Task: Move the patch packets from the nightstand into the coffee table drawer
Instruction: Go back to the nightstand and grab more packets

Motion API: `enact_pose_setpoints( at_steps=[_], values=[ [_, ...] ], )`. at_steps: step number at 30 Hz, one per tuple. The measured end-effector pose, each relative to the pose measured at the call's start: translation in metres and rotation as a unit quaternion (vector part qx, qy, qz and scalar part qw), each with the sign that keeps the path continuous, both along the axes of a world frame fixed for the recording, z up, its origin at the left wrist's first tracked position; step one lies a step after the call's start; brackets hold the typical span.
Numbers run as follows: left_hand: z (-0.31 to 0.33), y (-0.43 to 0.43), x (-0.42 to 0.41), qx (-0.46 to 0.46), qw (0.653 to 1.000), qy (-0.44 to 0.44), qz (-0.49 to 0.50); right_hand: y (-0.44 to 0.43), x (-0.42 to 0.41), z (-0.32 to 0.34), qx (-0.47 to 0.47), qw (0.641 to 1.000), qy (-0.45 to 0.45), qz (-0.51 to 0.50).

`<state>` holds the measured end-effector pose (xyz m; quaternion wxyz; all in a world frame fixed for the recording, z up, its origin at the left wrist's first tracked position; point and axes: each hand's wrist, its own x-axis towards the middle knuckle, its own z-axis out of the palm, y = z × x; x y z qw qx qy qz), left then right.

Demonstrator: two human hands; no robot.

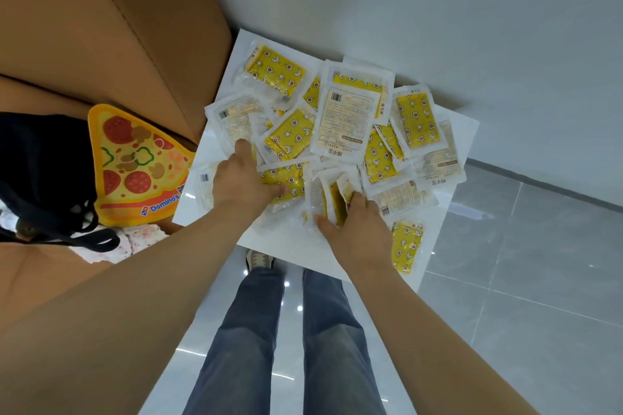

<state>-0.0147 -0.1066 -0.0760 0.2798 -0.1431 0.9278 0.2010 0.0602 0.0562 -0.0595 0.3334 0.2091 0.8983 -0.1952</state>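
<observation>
Many yellow patch packets (290,138) lie heaped on the white nightstand (290,246) at the centre of the frame. My left hand (241,184) rests on the pile's left side, index finger and thumb spread flat over packets. My right hand (360,232) pinches a small bunch of packets (332,194) standing on edge at the pile's lower middle. A Domino's pizza-slice cushion (135,162) sits on the brown sofa (101,27) at left.
</observation>
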Motion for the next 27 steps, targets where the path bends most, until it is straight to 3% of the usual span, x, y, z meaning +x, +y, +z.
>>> enact_pose_setpoints(
  at_steps=[6,16,27],
  values=[
    [0.003,-0.005,-0.003,0.136,0.985,-0.052,0.093,-0.016,-0.004,-0.007,0.055,0.998,-0.009,-0.020],
    [0.002,-0.009,0.000,0.175,0.974,-0.089,0.109,-0.024,-0.004,-0.016,0.094,0.995,-0.002,-0.023],
    [0.007,-0.026,0.013,0.148,0.979,-0.085,0.112,-0.028,-0.007,-0.018,0.109,0.994,0.004,-0.025]
  ],
)
